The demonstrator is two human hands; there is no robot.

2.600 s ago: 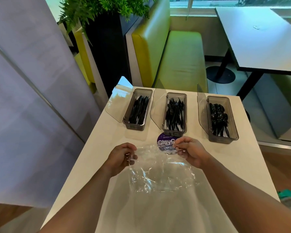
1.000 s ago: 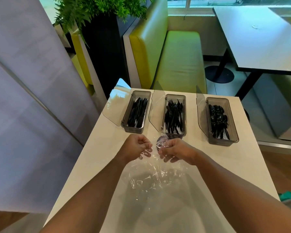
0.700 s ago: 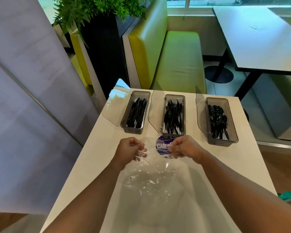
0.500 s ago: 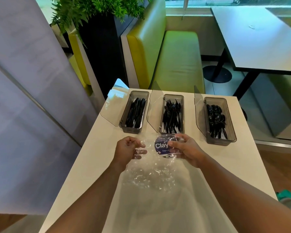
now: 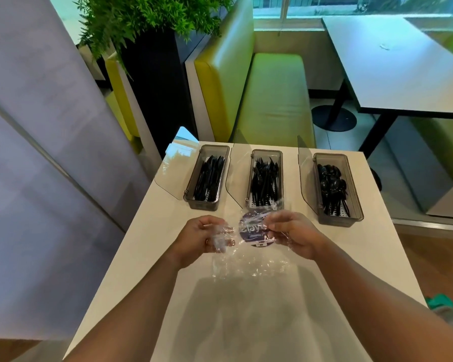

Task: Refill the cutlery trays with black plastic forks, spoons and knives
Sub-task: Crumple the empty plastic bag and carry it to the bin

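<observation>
White table (image 5: 147,244), open margins; left hand (image 5: 199,239), right hand (image 5: 296,236) tight on clear bag (image 5: 249,267).

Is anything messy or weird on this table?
Nothing is spilled or broken. The only messy thing is the crinkled clear bag, empty, pinched by the left hand and right hand. The cutlery lies inside its trays.

Both forearms bare along their whole visible length. Left hand (image 5: 202,237) and right hand (image 5: 294,235) bare too. Ring-like band on one left finger, too small to confirm.
</observation>
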